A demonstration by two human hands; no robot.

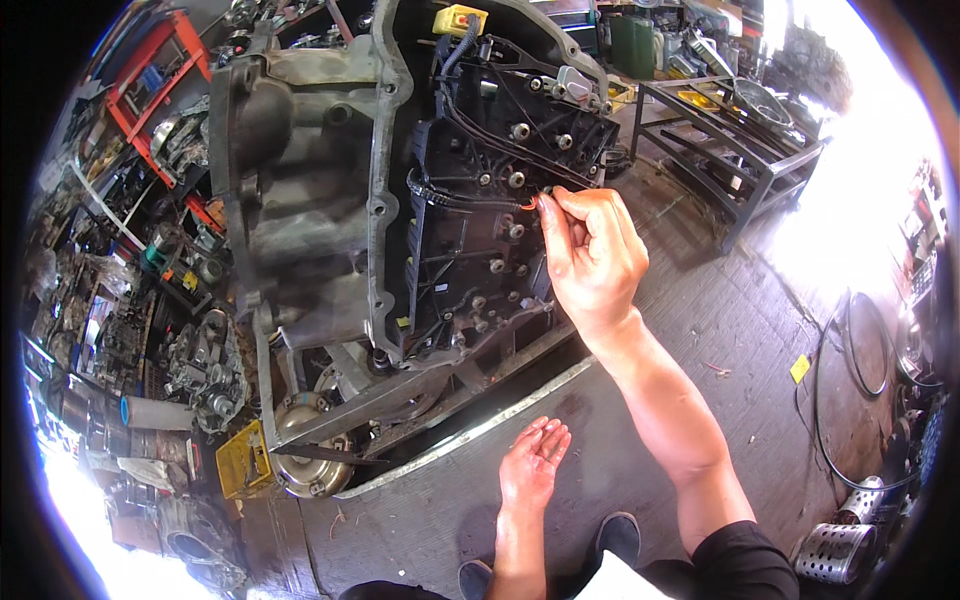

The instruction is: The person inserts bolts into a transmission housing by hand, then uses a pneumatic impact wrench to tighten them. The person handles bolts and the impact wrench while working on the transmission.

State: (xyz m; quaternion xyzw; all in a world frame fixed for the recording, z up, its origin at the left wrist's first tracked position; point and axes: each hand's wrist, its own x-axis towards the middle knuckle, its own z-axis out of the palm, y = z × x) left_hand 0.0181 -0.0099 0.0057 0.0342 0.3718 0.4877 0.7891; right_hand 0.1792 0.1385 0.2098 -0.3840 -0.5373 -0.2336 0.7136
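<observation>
A large grey gearbox housing (315, 190) rests on a metal stand. Its open side shows a black control unit (470, 260) with bolts and wiring. Across that unit runs a black-sleeved wiring harness (450, 200), with orange wires showing near its end. My right hand (598, 255) pinches this harness end between thumb and fingers, in front of the unit. The fingers hide the very tip. Lower down, away from the housing, my left hand (530, 470) is held palm up. Its fingers are slightly curled and apart from the thumb, with nothing in them.
The stand's frame (350, 415) juts out below the housing. A yellow crate (243, 460) and a round metal part (312, 450) sit at its foot. A dark metal rack (735, 150) stands at the far right, and a black hose (820, 420) lies on the floor.
</observation>
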